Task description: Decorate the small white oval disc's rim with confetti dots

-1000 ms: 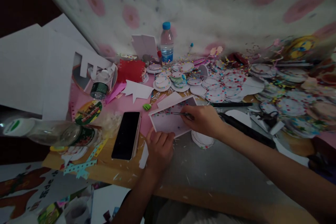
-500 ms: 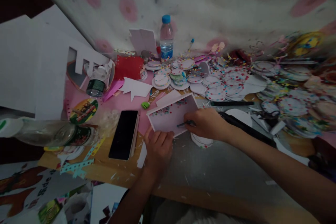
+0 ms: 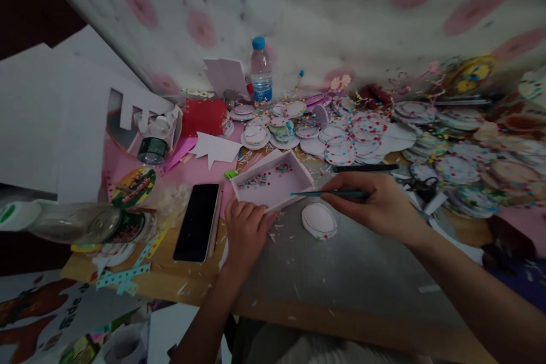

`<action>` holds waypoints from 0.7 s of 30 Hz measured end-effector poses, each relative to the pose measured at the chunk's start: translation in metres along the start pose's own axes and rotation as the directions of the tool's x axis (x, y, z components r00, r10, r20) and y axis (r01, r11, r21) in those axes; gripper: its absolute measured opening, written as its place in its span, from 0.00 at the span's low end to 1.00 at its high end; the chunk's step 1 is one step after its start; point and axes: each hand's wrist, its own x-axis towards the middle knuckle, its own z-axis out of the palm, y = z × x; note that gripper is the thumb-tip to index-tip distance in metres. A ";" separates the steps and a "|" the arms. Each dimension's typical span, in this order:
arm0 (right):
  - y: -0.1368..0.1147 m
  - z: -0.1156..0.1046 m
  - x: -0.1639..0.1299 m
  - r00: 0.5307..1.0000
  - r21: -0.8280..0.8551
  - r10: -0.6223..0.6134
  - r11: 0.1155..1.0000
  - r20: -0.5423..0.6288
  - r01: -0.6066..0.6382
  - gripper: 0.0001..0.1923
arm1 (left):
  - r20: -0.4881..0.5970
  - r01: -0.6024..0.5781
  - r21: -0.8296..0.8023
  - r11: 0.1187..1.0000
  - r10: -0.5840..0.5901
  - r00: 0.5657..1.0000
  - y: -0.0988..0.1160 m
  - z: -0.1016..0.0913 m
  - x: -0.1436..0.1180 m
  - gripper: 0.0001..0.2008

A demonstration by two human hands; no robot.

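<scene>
A shallow white paper box rests tilted on the work surface, with small red, green and white bits along its far side. The fingers of my left hand are closed over its near left edge. Pinched in my right hand are slim dark teal tweezers. Their tip lies at the box's near right edge; whether it grips a bit is too small to tell. Just below the tweezers is a white paper disc with a few coloured dots on its near rim.
A phone lies left of my left hand. Stacks of dotted paper discs fill the back and right. A water bottle stands behind, and a clear bottle lies at left. A black pen-like stick is beyond my right hand.
My right hand has drawn the tweezers from inside the box to its right edge. The paper disc now shows more fully. My left hand stays at the box, and the view has shifted slightly.
</scene>
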 end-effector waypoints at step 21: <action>0.012 -0.008 -0.120 0.912 0.275 0.364 0.911 -0.189 -0.307 0.11 | 0.411 0.480 -0.834 0.272 -0.274 0.869 0.127 -0.034 -0.012 0.05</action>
